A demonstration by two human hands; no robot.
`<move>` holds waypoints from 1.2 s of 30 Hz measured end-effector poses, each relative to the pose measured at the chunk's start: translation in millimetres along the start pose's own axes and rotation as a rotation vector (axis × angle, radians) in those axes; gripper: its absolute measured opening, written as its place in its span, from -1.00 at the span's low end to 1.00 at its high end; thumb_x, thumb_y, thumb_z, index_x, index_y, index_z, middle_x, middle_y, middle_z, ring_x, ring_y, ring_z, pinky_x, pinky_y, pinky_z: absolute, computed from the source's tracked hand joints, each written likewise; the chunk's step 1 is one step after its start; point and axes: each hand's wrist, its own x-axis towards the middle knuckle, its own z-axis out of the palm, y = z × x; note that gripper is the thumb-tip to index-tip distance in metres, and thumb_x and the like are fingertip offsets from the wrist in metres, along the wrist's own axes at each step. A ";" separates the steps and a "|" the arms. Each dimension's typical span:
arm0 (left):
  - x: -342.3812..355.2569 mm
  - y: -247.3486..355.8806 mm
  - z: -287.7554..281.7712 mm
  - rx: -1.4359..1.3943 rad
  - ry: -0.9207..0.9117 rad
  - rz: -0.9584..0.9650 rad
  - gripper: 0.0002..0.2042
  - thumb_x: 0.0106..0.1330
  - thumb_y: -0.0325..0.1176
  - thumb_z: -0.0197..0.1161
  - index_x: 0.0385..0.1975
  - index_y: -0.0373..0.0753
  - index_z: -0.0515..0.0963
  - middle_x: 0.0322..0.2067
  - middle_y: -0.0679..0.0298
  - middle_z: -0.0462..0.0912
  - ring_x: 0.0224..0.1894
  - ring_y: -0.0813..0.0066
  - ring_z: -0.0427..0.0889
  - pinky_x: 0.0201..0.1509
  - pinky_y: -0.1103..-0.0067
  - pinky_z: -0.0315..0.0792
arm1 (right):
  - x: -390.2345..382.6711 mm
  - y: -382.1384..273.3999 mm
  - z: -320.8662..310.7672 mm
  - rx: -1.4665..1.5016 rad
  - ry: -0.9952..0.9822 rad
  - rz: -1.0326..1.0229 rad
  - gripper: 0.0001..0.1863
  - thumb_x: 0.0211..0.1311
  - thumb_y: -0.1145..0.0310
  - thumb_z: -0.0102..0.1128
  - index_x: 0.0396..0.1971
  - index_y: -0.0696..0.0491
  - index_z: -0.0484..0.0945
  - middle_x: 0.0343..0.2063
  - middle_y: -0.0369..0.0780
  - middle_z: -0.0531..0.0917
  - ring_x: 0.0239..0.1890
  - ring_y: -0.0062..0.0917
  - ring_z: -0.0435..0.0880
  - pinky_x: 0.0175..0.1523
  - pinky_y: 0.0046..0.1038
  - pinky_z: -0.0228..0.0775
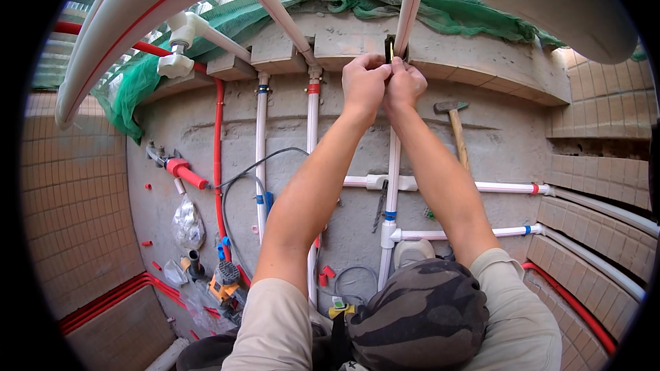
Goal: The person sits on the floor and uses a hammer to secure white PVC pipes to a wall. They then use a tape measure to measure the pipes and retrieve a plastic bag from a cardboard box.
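Note:
Both my arms reach forward to a white vertical pipe [393,165] where it passes through a gap in the concrete ledge [474,55]. My left hand [363,84] and my right hand [405,86] are pressed together at that gap. Their fingers are closed around a small dark thing with a yellow strip [390,49] that sits against the pipe. What the thing is cannot be made out. A camouflage cap [419,316] fills the lower middle, between my shoulders.
A hammer [454,120] leans on the grey surface right of my hands. White pipes [261,144] and a red pipe [218,158] run alongside. A red pipe cutter [182,168], plastic bag [187,223] and orange power tool [223,282] lie at the left. Green netting [474,17] hangs behind.

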 end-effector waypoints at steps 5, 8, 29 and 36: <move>38.6 12.5 2.4 0.531 0.095 0.696 -0.66 0.21 -0.40 0.37 -0.02 -0.36 0.69 -0.31 0.18 0.76 -0.30 0.42 0.69 -0.14 0.50 0.55 | -0.8 11.7 -6.1 0.125 -0.093 0.026 -0.82 0.49 0.40 0.20 -0.27 0.23 0.60 -0.44 -0.26 0.65 -0.49 -0.60 0.61 -0.34 -0.51 0.56; 55.7 39.0 7.0 0.265 -0.327 0.323 -0.68 0.23 -0.35 0.40 -0.06 -0.36 0.69 -0.39 0.23 0.74 -0.37 0.49 0.66 -0.18 0.48 0.56 | -1.2 12.4 -10.3 0.199 -0.128 0.057 -0.80 0.50 0.36 0.21 -0.24 0.22 0.62 -0.41 -0.27 0.66 -0.47 -0.59 0.62 -0.32 -0.51 0.58; 87.2 -5.3 -22.6 0.595 -0.394 0.351 -0.80 0.36 -0.48 0.29 -0.05 -0.30 0.65 -0.07 0.24 0.58 -0.06 0.45 0.65 -0.37 0.52 0.71 | -30.7 8.9 8.6 0.173 -0.132 -0.104 -0.76 0.53 0.32 0.19 -0.20 0.20 0.68 -0.43 -0.35 0.61 -0.43 -0.67 0.56 -0.28 -0.56 0.48; 80.4 17.2 -6.1 0.704 -0.517 0.332 -0.50 0.02 -0.64 0.30 0.06 -0.29 0.63 0.10 0.16 0.59 0.13 0.22 0.61 0.12 0.45 0.54 | -1.0 6.0 -24.4 0.107 -0.261 -0.040 -0.75 0.54 0.30 0.18 -0.26 0.19 0.65 -0.40 -0.31 0.64 -0.39 -0.65 0.56 -0.25 -0.51 0.52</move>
